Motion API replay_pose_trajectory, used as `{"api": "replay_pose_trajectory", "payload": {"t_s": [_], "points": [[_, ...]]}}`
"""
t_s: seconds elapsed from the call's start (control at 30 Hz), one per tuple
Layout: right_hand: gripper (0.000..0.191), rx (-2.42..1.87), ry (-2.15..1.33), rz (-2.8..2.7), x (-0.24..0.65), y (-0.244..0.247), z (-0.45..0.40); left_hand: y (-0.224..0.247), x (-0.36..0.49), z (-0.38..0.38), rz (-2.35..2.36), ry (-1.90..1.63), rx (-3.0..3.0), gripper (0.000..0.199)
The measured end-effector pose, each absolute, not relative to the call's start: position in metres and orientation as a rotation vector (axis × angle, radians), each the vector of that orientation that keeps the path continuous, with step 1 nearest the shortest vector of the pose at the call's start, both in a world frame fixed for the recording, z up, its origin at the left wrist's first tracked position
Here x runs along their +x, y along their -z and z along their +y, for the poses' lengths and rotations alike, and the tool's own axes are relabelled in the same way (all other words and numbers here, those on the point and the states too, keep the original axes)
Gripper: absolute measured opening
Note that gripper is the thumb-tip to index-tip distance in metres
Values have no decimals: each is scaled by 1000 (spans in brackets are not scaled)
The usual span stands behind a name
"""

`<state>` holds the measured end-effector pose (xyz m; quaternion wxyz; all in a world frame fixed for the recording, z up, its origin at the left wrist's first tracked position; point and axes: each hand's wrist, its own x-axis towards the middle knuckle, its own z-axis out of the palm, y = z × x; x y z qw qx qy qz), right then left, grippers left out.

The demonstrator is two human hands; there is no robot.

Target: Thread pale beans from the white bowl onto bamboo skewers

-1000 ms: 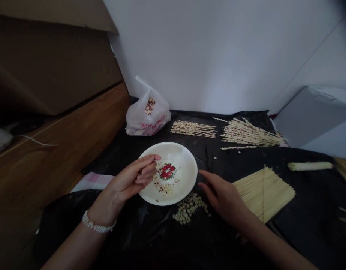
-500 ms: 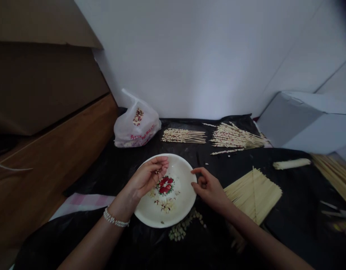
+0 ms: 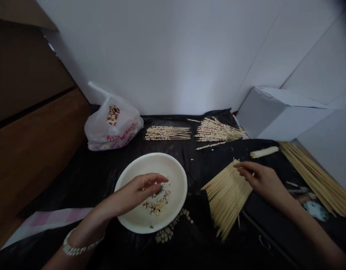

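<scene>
My left hand (image 3: 143, 187), with a beaded bracelet on the wrist, hovers over a white bowl (image 3: 178, 180). Its fingers are stretched out and the thumb is apart; whether kernels lie in the palm is hidden. White and dark-red corn kernels (image 3: 156, 206) lie in the bottom of the bowl. On the right, my right hand (image 3: 258, 182) has thumb and index finger closed at the upper end of a single bamboo skewer (image 3: 237, 195). That skewer lies across a fanned bundle of bare skewers (image 3: 222, 198).
Behind the bowl are a kernel-threaded skewer stack (image 3: 158, 133) and a larger threaded pile (image 3: 213, 131). A plastic bag (image 3: 113, 127) stands left. Small greyish pieces (image 3: 165, 234) lie beside the bowl. Right are a pale cylinder (image 3: 264, 152), long sticks (image 3: 313, 176) and a white box (image 3: 274, 112).
My right hand has left the bowl's rim and moved right to the skewer bundle. My left hand has turned its palm downward over the bowl. The view has shifted to the right.
</scene>
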<state>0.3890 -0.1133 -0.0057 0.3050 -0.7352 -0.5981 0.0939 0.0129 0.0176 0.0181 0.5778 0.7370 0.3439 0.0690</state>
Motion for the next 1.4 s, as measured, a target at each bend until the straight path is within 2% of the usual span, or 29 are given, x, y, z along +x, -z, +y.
{"api": "replay_pose_trajectory", "payload": {"t_s": [0.1,0.23,0.3,0.37,0.53,0.67,0.9,1.13,1.27,1.4], "points": [[24,-1941,-259,-1744,400,27,-136,-23,-1,14,825,-77,1991,41],[35,-1960,14,-2159,403,59,-153,-30,-10,7,962,111,2385,55],[34,-1956,149,-2262,405,69,-155,-28,-6,4,1021,311,2461,51],[33,-1930,251,-2355,407,72,-155,-21,2,5,1048,427,2478,36],[34,-1793,454,-2499,408,65,-153,4,21,20,936,129,2459,7],[33,-1746,554,-2522,408,58,-152,-1,24,26,899,-131,2400,12],[31,-1621,658,-2537,410,45,-144,-14,16,3,465,136,2245,24],[10,-1532,758,-2384,399,30,-127,8,23,15,811,-74,2670,22],[16,-1455,759,-2300,388,27,-120,2,7,21,827,-278,2481,23],[27,-1468,765,-2171,359,24,-105,3,-15,19,1098,-733,2331,25]]}}
